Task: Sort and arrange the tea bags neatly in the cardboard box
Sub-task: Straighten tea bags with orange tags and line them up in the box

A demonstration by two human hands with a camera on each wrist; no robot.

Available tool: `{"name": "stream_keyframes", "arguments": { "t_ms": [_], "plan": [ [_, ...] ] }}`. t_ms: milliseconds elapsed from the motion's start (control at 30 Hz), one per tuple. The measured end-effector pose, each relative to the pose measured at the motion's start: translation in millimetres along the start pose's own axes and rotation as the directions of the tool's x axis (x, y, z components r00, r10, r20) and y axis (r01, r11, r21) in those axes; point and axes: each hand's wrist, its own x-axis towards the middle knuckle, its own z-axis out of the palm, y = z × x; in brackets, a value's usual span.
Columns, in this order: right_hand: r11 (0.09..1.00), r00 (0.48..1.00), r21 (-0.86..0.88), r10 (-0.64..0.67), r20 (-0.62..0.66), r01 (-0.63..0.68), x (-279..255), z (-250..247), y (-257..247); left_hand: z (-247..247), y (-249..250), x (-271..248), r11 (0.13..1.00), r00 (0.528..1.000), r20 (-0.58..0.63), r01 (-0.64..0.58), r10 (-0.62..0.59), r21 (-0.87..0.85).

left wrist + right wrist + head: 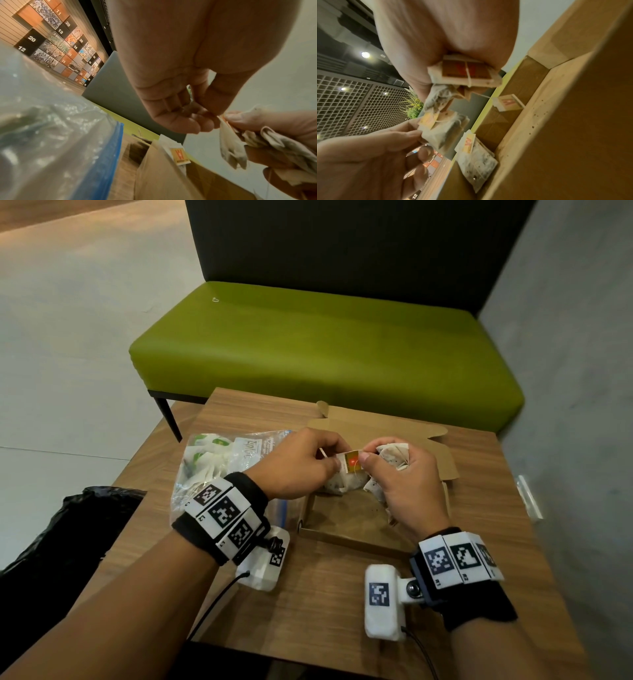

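Note:
An open cardboard box (349, 537) sits on the wooden table, its lid (442, 453) folded back. Both hands hover over its far end. My right hand (394, 474) grips a bunch of white tea bags (394, 455) with yellow-red tags (465, 70). My left hand (308, 460) pinches one tea bag (443, 131) of that bunch at its tag (352, 462). Another tea bag (477, 166) stands inside the box against its wall (522, 129), and a further tag (180, 155) shows behind it.
A clear zip bag (219, 460) holding more tea bags with green tags lies left of the box. A green bench (325, 347) stands beyond the table. A black plastic bag (68, 529) sits at the left. A grey wall (575, 371) borders the right.

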Motion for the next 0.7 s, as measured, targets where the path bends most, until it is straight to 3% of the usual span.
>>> {"name": "stream_keyframes", "arguments": {
  "t_ms": [200,433,700],
  "plan": [
    [1.0,1.0,0.005,0.014,0.016,-0.014,-1.0,1.0,-2.5,0.8,-0.2,0.7,0.997,0.996,-0.056,-0.061,0.064,0.048],
    [0.997,0.994,-0.068,0.035,0.107,-0.028,-0.2,-4.1,-2.2,0.2,-4.2,1.9,0.997,0.998,-0.04,-0.04,0.043,0.058],
    [0.998,0.999,-0.055,-0.034,0.016,0.035,2.2,-1.9,-1.0,2.3,-2.7,1.4,0.974,0.998,-0.013,-0.062,0.066,0.217]
  ]
}}
